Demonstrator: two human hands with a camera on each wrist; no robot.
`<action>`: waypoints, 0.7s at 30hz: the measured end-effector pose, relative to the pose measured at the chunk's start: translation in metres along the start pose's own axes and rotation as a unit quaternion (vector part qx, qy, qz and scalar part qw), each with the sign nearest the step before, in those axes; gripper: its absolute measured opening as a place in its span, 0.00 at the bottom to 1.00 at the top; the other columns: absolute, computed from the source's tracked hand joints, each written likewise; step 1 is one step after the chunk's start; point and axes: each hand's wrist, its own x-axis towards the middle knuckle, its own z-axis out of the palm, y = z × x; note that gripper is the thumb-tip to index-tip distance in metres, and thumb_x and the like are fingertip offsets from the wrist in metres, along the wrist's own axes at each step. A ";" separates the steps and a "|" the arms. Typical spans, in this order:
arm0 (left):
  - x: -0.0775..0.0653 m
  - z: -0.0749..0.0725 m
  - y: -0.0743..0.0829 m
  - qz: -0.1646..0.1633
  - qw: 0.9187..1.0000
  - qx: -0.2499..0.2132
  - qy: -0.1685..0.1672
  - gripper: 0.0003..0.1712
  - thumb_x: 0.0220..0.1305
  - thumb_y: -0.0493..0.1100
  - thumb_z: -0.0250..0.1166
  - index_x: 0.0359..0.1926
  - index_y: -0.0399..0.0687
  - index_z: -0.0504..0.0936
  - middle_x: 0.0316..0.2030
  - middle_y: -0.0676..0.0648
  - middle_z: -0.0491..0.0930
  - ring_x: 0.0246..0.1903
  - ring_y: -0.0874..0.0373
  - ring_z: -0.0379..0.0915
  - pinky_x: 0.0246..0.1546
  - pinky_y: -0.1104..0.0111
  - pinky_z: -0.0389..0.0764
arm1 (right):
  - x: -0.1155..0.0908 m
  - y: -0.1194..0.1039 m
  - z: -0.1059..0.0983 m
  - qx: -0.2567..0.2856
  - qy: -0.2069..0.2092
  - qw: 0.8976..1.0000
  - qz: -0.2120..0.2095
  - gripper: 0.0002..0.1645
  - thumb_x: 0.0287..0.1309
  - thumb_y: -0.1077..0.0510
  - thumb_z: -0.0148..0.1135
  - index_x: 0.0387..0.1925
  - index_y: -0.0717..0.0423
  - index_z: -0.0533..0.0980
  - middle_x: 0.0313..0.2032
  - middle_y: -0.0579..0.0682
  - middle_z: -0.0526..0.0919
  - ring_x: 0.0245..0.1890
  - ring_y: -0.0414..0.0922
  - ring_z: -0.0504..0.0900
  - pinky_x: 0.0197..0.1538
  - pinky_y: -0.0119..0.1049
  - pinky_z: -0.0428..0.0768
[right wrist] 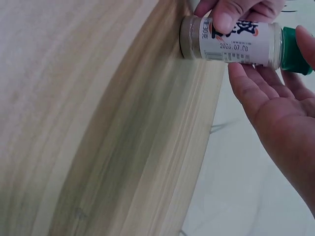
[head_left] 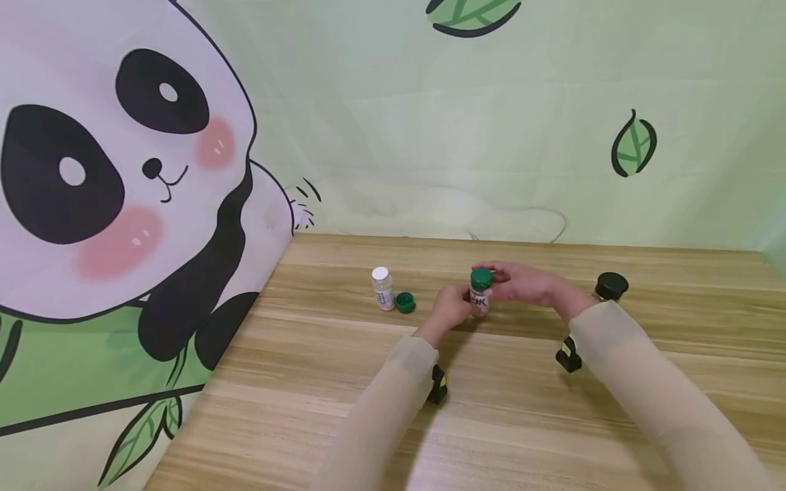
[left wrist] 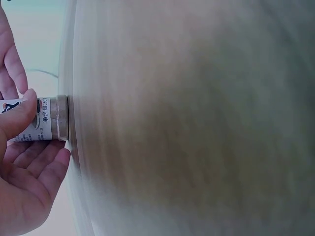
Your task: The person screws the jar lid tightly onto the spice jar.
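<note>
In the head view, the bottle [head_left: 479, 298] is upright between the left hand [head_left: 453, 305] and the right hand [head_left: 528, 283], over the table [head_left: 516, 423], and it seems best to keep it steady while the green cap [head_left: 482, 276] is worked. In the left wrist view, the left hand pinches the labelled body between thumb and fingers, which should stay firm but gentle. In the right wrist view, the right hand curls around the cap end, its thumb at the cap, so an even turn without tilting would be wise.
</note>
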 end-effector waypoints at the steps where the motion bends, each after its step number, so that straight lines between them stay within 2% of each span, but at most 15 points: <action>1: 0.000 0.000 0.000 0.000 1.000 0.001 0.000 0.15 0.63 0.38 0.73 0.50 0.38 0.87 0.46 0.40 0.89 0.36 0.62 0.76 0.38 0.76 0.75 | 0.000 0.000 -0.001 0.000 -0.001 1.000 0.000 0.43 0.72 0.65 0.54 0.80 0.64 0.46 0.75 0.74 0.58 0.76 0.68 0.59 0.76 0.63 0.60; 6: 0.001 0.000 0.000 0.000 1.000 0.000 0.000 0.15 0.63 0.39 0.73 0.49 0.37 0.87 0.45 0.40 0.90 0.35 0.62 0.76 0.36 0.77 0.75 | 0.000 -0.002 -0.003 -0.011 0.000 1.000 -0.004 0.39 0.73 0.64 0.53 0.78 0.66 0.50 0.73 0.73 0.62 0.74 0.63 0.64 0.76 0.61 0.63; 10: 0.001 0.000 0.000 0.005 1.000 -0.001 0.002 0.14 0.63 0.39 0.73 0.47 0.36 0.87 0.44 0.40 0.90 0.34 0.63 0.74 0.34 0.78 0.73 | -0.001 -0.004 -0.001 -0.027 0.011 1.000 -0.007 0.38 0.73 0.62 0.53 0.78 0.67 0.51 0.73 0.73 0.64 0.73 0.64 0.65 0.76 0.61 0.63; 21: 0.001 0.000 -0.001 0.009 1.000 0.014 0.000 0.13 0.63 0.39 0.73 0.47 0.37 0.87 0.43 0.40 0.90 0.33 0.63 0.72 0.33 0.78 0.71 | -0.001 0.001 0.011 -0.026 0.077 0.997 -0.018 0.34 0.73 0.62 0.54 0.74 0.70 0.57 0.70 0.73 0.67 0.73 0.68 0.65 0.75 0.61 0.65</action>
